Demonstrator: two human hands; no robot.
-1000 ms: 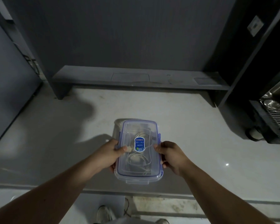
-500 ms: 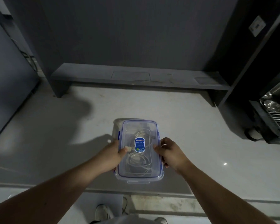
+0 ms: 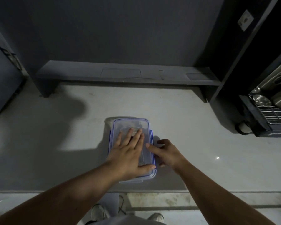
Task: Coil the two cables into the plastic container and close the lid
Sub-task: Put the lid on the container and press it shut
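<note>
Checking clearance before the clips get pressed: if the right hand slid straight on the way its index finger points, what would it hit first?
The right hand points left, its index tip already on the lid. Straight on, it would likely meet the left hand lying flat there; depth is unclear.

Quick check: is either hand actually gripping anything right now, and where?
Nothing is gripped. The left hand lies flat, palm down, on the container's lid; the right hand works at its right edge, forefinger on the lid.

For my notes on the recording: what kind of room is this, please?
Probably a kitchen: a pale countertop against a dark wall, a metal dish rack with steel bowls at the right, and a plastic food container under the person's hands.
</note>
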